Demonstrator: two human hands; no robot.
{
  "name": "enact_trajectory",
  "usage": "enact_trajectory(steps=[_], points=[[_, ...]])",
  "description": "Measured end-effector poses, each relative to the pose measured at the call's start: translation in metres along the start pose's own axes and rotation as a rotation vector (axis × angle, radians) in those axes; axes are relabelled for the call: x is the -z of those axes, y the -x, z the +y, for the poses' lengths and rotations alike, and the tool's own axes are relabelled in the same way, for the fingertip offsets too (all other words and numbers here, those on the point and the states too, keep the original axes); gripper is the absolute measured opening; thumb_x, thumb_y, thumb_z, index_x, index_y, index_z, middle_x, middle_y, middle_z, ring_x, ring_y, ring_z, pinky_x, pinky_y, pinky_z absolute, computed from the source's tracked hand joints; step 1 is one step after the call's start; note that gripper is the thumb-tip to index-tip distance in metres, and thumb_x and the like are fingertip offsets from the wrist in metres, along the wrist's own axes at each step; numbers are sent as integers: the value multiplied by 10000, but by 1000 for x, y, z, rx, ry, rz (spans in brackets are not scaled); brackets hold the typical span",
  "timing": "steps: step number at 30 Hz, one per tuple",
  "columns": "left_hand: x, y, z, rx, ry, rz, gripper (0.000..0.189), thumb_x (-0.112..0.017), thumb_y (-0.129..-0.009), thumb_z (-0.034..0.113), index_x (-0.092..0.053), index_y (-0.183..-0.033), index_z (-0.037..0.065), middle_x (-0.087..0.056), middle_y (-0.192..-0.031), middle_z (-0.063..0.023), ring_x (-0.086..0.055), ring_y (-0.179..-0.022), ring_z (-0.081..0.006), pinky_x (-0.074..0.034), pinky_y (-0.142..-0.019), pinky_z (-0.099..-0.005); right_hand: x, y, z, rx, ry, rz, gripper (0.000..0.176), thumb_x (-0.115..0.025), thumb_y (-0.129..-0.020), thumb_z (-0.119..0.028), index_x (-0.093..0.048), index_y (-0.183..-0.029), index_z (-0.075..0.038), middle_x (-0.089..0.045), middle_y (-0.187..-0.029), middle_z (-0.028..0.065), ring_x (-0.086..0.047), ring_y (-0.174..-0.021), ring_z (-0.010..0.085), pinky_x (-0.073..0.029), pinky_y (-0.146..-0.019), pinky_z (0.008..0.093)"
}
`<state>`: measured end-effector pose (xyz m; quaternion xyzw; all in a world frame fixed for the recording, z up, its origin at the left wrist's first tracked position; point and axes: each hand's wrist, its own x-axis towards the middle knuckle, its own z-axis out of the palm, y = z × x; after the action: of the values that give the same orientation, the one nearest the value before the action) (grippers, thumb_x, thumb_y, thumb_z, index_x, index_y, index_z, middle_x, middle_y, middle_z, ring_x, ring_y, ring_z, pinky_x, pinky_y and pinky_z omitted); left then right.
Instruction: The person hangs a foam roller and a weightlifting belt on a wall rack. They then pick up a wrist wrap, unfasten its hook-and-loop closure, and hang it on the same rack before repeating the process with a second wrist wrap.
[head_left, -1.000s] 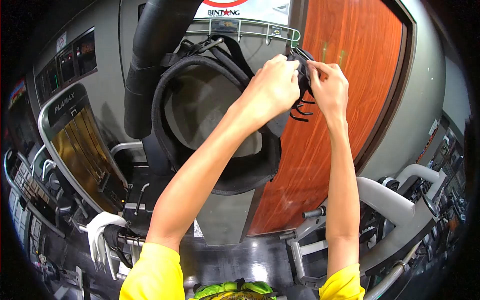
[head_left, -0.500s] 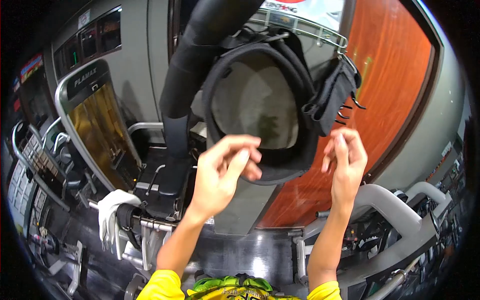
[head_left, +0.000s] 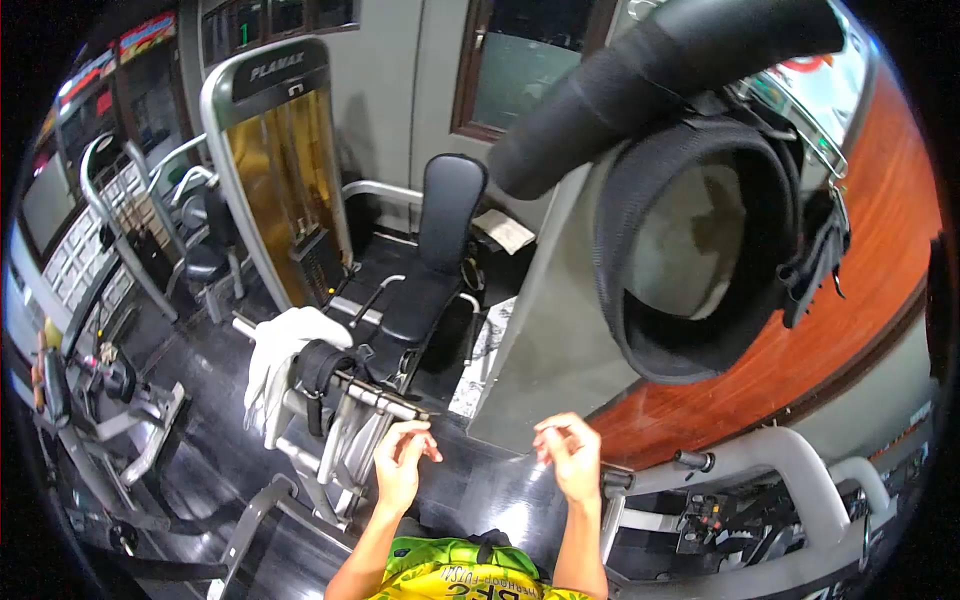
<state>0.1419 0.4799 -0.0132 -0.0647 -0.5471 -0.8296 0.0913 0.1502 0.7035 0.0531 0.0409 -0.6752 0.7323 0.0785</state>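
My left hand point(head_left: 402, 465) and my right hand point(head_left: 568, 458) hang low in front of my chest, fingers loosely curled, holding nothing. Above and to the right, a wide black weightlifting belt point(head_left: 700, 240) hangs in a loop on a wall rack. A small black strap piece point(head_left: 815, 262) dangles at its right side. A black foam roller point(head_left: 650, 90) lies across the rack above the belt. Both hands are well below the belt and touch nothing.
A seated gym machine with a black padded seat point(head_left: 440, 240) and a gold weight-stack cover point(head_left: 275, 190) stands ahead. A white towel point(head_left: 285, 355) drapes over a machine bar at left. A wooden door panel point(head_left: 860, 330) is at right, grey machine arms point(head_left: 790, 460) below it.
Both hands have let go of the strap piece on the rack and dropped down toward my chest. My view has swung left and down, bringing the seated machine into sight.
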Motion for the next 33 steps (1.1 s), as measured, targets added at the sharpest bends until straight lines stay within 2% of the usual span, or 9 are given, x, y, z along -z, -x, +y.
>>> enact_trajectory(steps=[4, 8, 13, 14, 18, 21, 25, 26, 33], points=[[46, 14, -11, 145, 17, 145, 159, -506, -919, 34, -583, -1053, -3, -591, -813, -66, -592, -657, -145, -502, -620, -262, -43, -5, 40, -192, 18, -142, 144, -578, -917, -144, -631, -978, -25, -610, -786, 24, -525, -649, 60, -441, -594, 204], [87, 8, -23, 256, -109, 208, 177, -507, -918, 76, -567, -1078, 31, -570, -882, -46, -610, -720, -146, -508, -621, -261, -87, -24, 86, -217, 73, -285, 147, -587, -911, -147, -633, -1008, -45, -600, -839, 10, -528, -692, 50, -446, -606, 200], [113, -7, -20, 333, -207, 227, 206, -516, -903, 65, -584, -1097, 55, -548, -919, -43, -611, -736, -143, -506, -627, -251, -138, -60, 131, 103, 514, -321, 228, -615, -839, -68, -628, -1067, -70, -610, -1012, 79, -591, -896, 217, -478, -768, 297], [119, -10, -22, 332, -192, 212, 204, -536, -908, 83, -582, -1104, 52, -547, -929, -42, -605, -735, -137, -503, -628, -248, -145, -65, 145, 170, 578, -323, 311, -607, -828, -70, -603, -1138, -97, -585, -1109, 148, -559, -1047, 308, -456, -889, 365], [129, -14, -20, 257, -134, 214, 190, -521, -923, 76, -578, -1096, 22, -577, -919, -58, -605, -712, -136, -504, -629, -253, -171, -74, 172, 21, 808, -401, 421, -554, -853, -94, -512, -1269, -147, -513, -1258, 215, -484, -1197, 346, -398, -998, 422], [137, -15, -18, 156, -93, 254, 172, -478, -933, 46, -581, -1061, -4, -606, -857, -77, -607, -679, -141, -509, -632, -261, -178, -78, 181, 33, 786, -418, 388, -545, -859, -90, -539, -1243, -147, -499, -1290, 196, -503, -1169, 360, -416, -977, 408], [150, -19, -19, 131, -71, 275, 160, -469, -940, 46, -588, -1037, -3, -605, -825, -70, -604, -672, -141, -506, -628, -266, -177, -82, 178, 58, 691, -362, 268, -550, -848, -44, -605, -1103, -106, -571, -1161, 125, -564, -1052, 343, -465, -876, 390], [152, -21, -19, 151, -82, 286, 146, -477, -934, 56, -579, -1022, -1, -596, -814, -70, -596, -667, -148, -502, -633, -271, -177, -84, 181, 117, 682, -342, 244, -563, -835, -19, -603, -1064, -89, -583, -1085, 127, -577, -993, 341, -472, -837, 392], [161, -28, -21, 135, -56, 295, 140, -473, -937, 71, -571, -1008, 1, -585, -810, -66, -580, -669, -152, -500, -625, -278, -166, -87, 196, 241, 563, -310, 161, -561, -845, -7, -603, -997, -37, -579, -1025, 137, -597, -903, 317, -485, -769, 363]])
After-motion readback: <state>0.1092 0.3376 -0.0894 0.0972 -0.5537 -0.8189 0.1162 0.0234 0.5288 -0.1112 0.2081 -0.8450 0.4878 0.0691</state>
